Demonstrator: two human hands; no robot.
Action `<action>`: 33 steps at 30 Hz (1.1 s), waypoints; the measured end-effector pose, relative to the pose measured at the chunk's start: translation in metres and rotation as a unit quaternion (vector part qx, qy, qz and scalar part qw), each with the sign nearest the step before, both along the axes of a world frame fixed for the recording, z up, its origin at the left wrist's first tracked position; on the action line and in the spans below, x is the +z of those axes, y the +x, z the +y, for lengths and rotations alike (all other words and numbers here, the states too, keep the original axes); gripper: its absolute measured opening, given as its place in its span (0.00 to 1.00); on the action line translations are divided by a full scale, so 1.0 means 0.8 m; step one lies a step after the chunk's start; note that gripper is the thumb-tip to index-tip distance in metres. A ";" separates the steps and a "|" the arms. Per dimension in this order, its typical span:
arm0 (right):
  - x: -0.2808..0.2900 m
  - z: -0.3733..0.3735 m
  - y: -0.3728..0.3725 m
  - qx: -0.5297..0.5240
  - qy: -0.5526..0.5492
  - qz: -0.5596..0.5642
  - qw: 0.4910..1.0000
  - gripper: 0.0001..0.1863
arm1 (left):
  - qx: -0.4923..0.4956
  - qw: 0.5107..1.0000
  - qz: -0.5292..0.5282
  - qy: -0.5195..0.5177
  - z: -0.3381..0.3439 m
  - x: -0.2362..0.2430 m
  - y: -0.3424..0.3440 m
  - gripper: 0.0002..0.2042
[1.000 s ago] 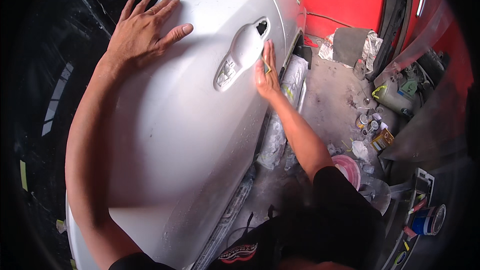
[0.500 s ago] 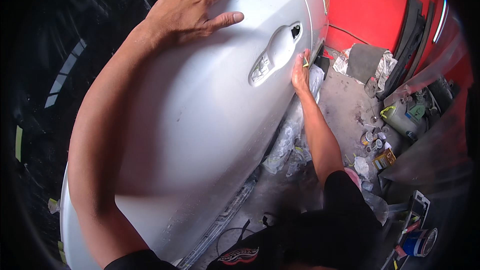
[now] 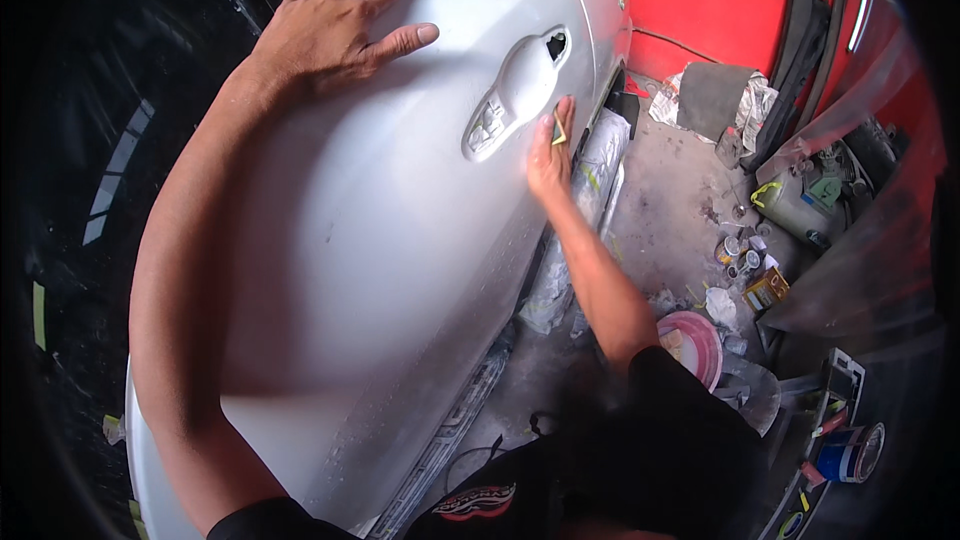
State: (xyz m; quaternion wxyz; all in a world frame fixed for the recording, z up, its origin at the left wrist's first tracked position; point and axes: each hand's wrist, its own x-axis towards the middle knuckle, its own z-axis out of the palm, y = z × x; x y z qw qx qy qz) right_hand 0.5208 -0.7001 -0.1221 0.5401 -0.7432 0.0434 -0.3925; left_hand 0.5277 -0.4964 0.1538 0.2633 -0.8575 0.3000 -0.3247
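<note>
A pale grey car door panel [image 3: 400, 250] fills the middle of the view, with a handle recess [image 3: 524, 80] that has a dark hole at its far end. My left hand [image 3: 335, 30] lies flat on the panel's far left part, fingers spread, holding nothing. Beside the recess, on the panel's right side, my right hand [image 3: 546, 165] presses a small folded piece of sandpaper [image 3: 559, 128] against the surface. Only its greenish face and yellow edge show; the fingers and palm hide the rest.
Black plastic sheeting [image 3: 70, 140] covers the left side. On the floor to the right are a pink bucket [image 3: 707, 345], several small cans, a yellow box [image 3: 766, 290] and a grey-green tank [image 3: 795, 208]. A blue can [image 3: 840, 455] stands at lower right. A red panel [image 3: 700, 0] rises behind.
My right hand has moved from the panel's edge inward onto its face, with the sandpaper. My left hand stays flat on the panel. The view has shifted, showing more of the pink bucket.
</note>
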 end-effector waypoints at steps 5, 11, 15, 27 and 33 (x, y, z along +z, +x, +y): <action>-0.053 0.065 -0.085 0.104 -0.290 -0.170 0.936 0.41 | -0.052 0.998 -0.043 -0.013 0.011 -0.003 0.001 0.45; 0.022 0.013 -0.027 0.040 -0.079 -0.027 0.996 0.44 | 0.002 1.000 -0.004 0.003 0.001 0.005 -0.007 0.44; -0.003 0.059 -0.086 0.097 -0.238 -0.097 0.961 0.45 | -0.012 1.000 -0.007 0.003 0.006 -0.001 -0.004 0.45; -0.033 0.071 -0.119 0.153 -0.266 -0.082 0.948 0.42 | -0.031 0.999 -0.021 -0.010 0.004 0.000 -0.004 0.45; 0.001 -0.002 -0.027 -0.035 -0.172 0.026 0.984 0.41 | -0.017 1.000 -0.002 -0.022 0.002 0.006 -0.012 0.46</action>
